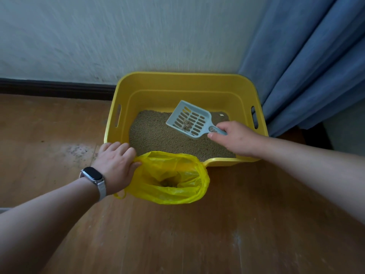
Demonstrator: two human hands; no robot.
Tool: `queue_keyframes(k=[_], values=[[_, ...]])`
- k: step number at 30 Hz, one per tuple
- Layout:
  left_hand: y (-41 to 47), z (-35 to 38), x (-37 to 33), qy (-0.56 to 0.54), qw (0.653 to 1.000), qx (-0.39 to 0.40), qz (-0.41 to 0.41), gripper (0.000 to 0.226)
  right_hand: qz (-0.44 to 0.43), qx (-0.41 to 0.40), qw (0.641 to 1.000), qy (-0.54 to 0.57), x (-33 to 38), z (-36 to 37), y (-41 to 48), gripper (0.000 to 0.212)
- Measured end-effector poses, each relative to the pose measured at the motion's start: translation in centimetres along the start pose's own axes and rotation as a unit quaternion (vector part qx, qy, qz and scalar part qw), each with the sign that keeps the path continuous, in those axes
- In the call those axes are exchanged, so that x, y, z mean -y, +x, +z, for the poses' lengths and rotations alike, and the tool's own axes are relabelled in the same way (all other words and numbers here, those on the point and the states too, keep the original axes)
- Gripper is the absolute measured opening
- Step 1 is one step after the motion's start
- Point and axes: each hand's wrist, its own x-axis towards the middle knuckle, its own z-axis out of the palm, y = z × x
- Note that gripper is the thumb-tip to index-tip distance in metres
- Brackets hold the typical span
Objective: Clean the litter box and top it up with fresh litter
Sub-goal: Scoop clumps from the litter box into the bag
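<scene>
Sitting on the floor [197, 234] by the wall [118, 36], the stiff litter box [177, 75] fronts a limp bag [189, 194] whose rim the left grip [115, 165] pinches open, while the right grip [237, 140] wraps the handle of the likely light scoop [189, 120], clump [186, 124] aboard

Scoop [188, 120] handle mostly buried in the right hand [235, 139], only its root showing; left hand [116, 163] grips the yellow bag [177, 192], its fingertips curled out of sight, and the bag covers the middle of the litter box [177, 75] near rim. Clump [186, 124] on the scoop and the dark matter deep in the bag too small and dim to identify, likewise a pale speck [221, 115] on the litter [154, 135]. Both forearms run off the frame edges; curtain [306, 56] cut by top and right edges
</scene>
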Motion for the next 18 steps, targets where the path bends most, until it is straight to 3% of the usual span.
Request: queue_keyframes(k=[5, 8, 15, 18], values=[[0.0, -0.2, 0.0, 0.01, 1.0, 0.004, -0.001, 0.034, -0.043, 0.029, 0.999, -0.016, 0.9, 1.0, -1.8, 0.035], [0.0, -0.4, -0.1, 0.006, 1.0, 0.005, 0.0, 0.032, -0.084, 0.039, 0.989, -0.116, 1.5, 1.4, -2.8, 0.03], [0.0, -0.7, -0.3, 0.0, 1.0, 0.002, 0.0, 0.034, -0.233, -0.033, 0.925, -0.298, 1.2, 2.8, -2.9, 0.03], [-0.1, -0.5, -0.3, 0.002, 1.0, 0.001, 0.001, 0.034, -0.317, -0.084, 0.89, -0.318, 0.5, 3.5, -2.1, 0.027]])
